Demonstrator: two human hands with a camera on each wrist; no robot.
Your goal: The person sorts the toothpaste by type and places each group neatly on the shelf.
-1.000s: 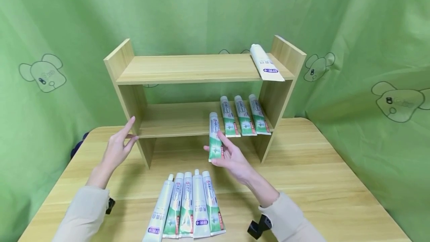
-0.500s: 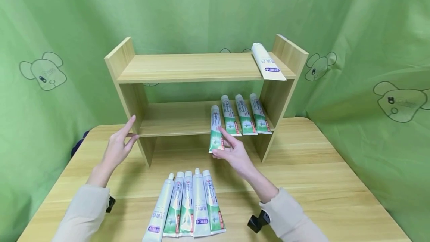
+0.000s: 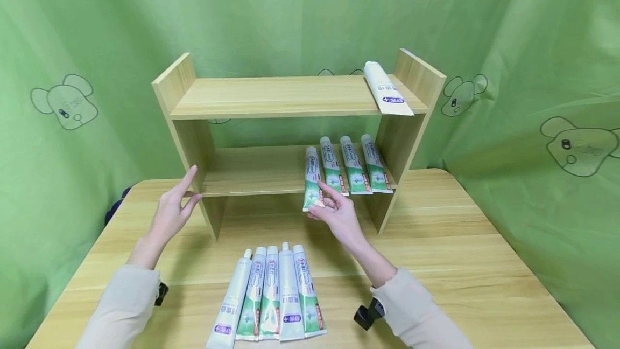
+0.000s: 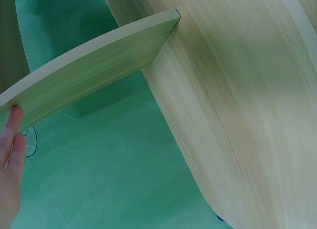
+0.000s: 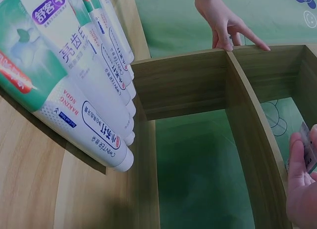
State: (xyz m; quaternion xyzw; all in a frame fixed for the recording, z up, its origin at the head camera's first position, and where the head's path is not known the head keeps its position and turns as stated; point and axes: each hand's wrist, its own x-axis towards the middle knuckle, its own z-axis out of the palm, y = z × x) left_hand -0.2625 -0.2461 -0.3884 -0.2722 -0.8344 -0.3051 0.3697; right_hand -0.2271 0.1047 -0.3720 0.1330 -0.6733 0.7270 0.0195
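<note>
My right hand (image 3: 339, 220) pinches the lower end of a green and white toothpaste tube (image 3: 312, 174). The tube's capped end overlaps the middle board (image 3: 252, 171) of a wooden shelf, left of three similar toothpaste tubes (image 3: 355, 168) lying side by side there. My left hand (image 3: 171, 206) touches the shelf's left side, its index finger stretched along the side panel (image 3: 196, 144). In the left wrist view, fingers (image 4: 11, 130) of this hand meet a board's edge. The right wrist view shows the right hand (image 5: 302, 189) only partly, at its right border.
On the table (image 3: 460, 263), in front of the shelf, several toothpaste tubes (image 3: 271, 295) lie in a row, some white with purple labels, some green and white. A white toothpaste tube (image 3: 387, 88) lies on the top board's right end. Behind hangs a green curtain (image 3: 300, 15).
My right hand has moved the held toothpaste tube up and forward, so its capped end is farther over the middle board. The left hand keeps its place.
</note>
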